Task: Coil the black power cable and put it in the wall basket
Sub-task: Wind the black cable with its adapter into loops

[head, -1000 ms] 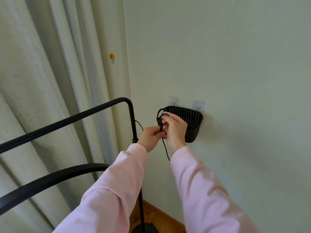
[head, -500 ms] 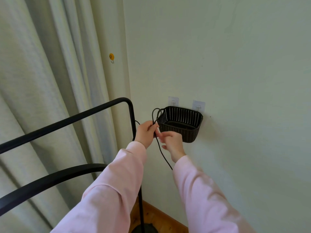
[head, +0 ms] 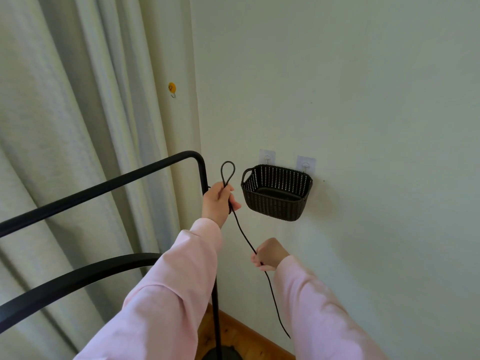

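While the left hand (head: 218,201) is gripping the black power cable (head: 243,234) just left of the wall basket (head: 275,203), a narrow loop is poking up above its curled fingers. From that fist the thin, matte cord is running down slantwise to the right hand (head: 270,254), whose fingers are pinching it lower down, and then trailing on toward the wooden floor (head: 233,331). None of it is lying in the dark woven basket, which is hanging on two clear adhesive hooks (head: 267,158). A black metal rack (head: 104,183) is standing close on the left, its upright post right behind the left wrist, with pale curtains (head: 65,126) beyond it. Half a second ago both hands were sitting together by the basket's left rim; since then the right one has slid down and away along the cord, stretching it out straight.
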The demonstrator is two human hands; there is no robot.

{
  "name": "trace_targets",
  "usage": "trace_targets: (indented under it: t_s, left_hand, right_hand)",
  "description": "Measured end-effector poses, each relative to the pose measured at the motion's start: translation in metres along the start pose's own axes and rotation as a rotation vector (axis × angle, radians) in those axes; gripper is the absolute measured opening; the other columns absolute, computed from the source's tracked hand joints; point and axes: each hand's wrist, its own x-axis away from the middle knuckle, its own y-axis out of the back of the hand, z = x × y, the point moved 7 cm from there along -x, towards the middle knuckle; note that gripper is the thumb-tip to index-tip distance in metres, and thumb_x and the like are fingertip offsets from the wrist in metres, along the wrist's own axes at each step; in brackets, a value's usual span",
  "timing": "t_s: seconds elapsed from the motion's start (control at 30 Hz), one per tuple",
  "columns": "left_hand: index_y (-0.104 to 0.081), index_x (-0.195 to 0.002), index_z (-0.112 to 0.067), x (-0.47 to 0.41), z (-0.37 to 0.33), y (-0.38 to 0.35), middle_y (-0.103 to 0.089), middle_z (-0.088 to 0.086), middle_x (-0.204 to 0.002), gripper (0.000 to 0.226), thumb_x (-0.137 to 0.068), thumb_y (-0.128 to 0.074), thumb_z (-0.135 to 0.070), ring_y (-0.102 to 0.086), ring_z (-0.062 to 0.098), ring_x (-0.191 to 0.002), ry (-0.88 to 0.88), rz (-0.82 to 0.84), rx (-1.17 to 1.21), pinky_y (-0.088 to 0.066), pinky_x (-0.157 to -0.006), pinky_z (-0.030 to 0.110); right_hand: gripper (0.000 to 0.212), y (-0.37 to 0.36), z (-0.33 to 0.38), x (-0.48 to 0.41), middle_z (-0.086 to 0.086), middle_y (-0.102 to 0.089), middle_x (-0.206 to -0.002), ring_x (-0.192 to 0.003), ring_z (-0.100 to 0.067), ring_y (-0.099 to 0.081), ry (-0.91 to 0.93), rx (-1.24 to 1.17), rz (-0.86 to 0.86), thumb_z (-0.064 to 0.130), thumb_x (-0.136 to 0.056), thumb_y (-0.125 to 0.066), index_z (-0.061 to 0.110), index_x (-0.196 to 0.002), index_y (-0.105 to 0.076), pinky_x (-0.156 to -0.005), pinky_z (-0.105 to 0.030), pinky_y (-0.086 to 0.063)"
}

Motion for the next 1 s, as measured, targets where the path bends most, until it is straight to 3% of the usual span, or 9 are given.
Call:
trace_targets:
  t_s: [0.17, 0.33, 0.47, 0.63, 0.73, 0.8, 0.93, 1.0]
  left_hand:
    - [-0.051, -0.071, -0.019, 0.0, -0.005, -0.002, -0.043, 0.003, -0.055, 0.03, -0.094, -0.038, -0.006, -0.042, 0.016, -0.048, -0.071, 0.018, -0.11, -0.043, -0.052, 0.022]
    - [-0.051, -0.076, -0.017, 0.002, -0.004, -0.014, -0.046, 0.0, -0.056, 0.024, -0.095, -0.039, -0.01, -0.037, 0.013, -0.053, -0.114, 0.116, -0.259, -0.035, -0.055, 0.023]
    - [-0.052, -0.075, -0.016, 0.005, -0.001, -0.018, -0.048, -0.002, -0.058, 0.025, -0.095, -0.039, -0.01, -0.038, 0.011, -0.055, -0.12, 0.16, -0.322, -0.035, -0.059, 0.023]
    - [-0.052, -0.082, -0.01, 0.004, 0.008, -0.017, -0.055, 0.0, -0.076, 0.02, -0.095, -0.038, -0.01, -0.037, 0.011, -0.054, -0.103, 0.147, -0.368, -0.035, -0.053, 0.02]
    - [-0.053, -0.079, -0.011, 0.005, 0.01, -0.017, -0.06, 0.0, -0.086, 0.023, -0.096, -0.037, -0.011, -0.043, 0.01, -0.06, -0.097, 0.177, -0.383, -0.037, -0.05, 0.005]
    - [-0.051, -0.076, -0.014, 0.008, 0.01, -0.019, -0.061, -0.001, -0.083, 0.024, -0.096, -0.038, -0.011, -0.046, 0.011, -0.065, -0.09, 0.207, -0.371, -0.037, -0.05, 0.002]
    - [-0.051, -0.07, -0.02, 0.013, 0.011, -0.021, -0.057, -0.005, -0.065, 0.03, -0.096, -0.038, -0.01, -0.05, 0.013, -0.071, -0.081, 0.247, -0.333, -0.039, -0.063, 0.019]
    - [-0.05, -0.067, -0.026, 0.014, 0.011, -0.021, -0.056, -0.002, -0.063, 0.035, -0.097, -0.038, -0.012, -0.05, 0.008, -0.066, -0.104, 0.252, -0.328, -0.039, -0.063, 0.019]
  right_hand:
    - [0.029, 0.008, -0.001, -0.001, -0.014, -0.056, -0.074, -0.05, -0.019, -0.04, 0.039, 0.065, -0.089, 0.001, -0.08, -0.053, 0.011, -0.054, -0.047, -0.049, -0.023, -0.038]
    - [0.031, 0.027, 0.027, 0.01, -0.002, -0.053, -0.056, -0.047, -0.014, -0.041, 0.199, 0.075, -0.231, 0.003, -0.078, -0.053, 0.012, -0.048, -0.052, -0.047, -0.022, -0.033]
    - [0.017, 0.036, 0.04, 0.021, -0.006, -0.06, -0.065, -0.063, -0.017, -0.05, 0.339, -0.071, -0.289, 0.004, -0.077, -0.057, -0.003, -0.071, -0.071, -0.06, -0.025, -0.039]
    - [0.015, 0.044, 0.056, 0.037, 0.002, -0.061, -0.062, -0.063, -0.011, -0.052, 0.467, -0.201, -0.328, 0.006, -0.082, -0.06, -0.001, -0.081, -0.073, -0.063, -0.024, -0.042]
    - [0.013, 0.047, 0.07, 0.045, 0.002, -0.061, -0.061, -0.061, -0.008, -0.052, 0.552, -0.273, -0.325, 0.005, -0.083, -0.061, 0.0, -0.082, -0.073, -0.067, -0.023, -0.042]
    - [0.012, 0.049, 0.079, 0.052, -0.002, -0.062, -0.063, -0.062, -0.008, -0.054, 0.608, -0.295, -0.317, 0.006, -0.083, -0.063, 0.0, -0.083, -0.074, -0.066, -0.021, -0.042]
    - [0.012, 0.053, 0.091, 0.062, -0.006, -0.059, -0.061, -0.054, -0.003, -0.049, 0.682, -0.33, -0.269, 0.002, -0.08, -0.062, -0.006, -0.078, -0.071, -0.057, -0.014, -0.039]
    - [0.013, 0.054, 0.094, 0.063, -0.002, -0.058, -0.058, -0.046, 0.003, -0.047, 0.693, -0.358, -0.258, 0.002, -0.082, -0.061, -0.005, -0.079, -0.071, -0.05, -0.008, -0.037]
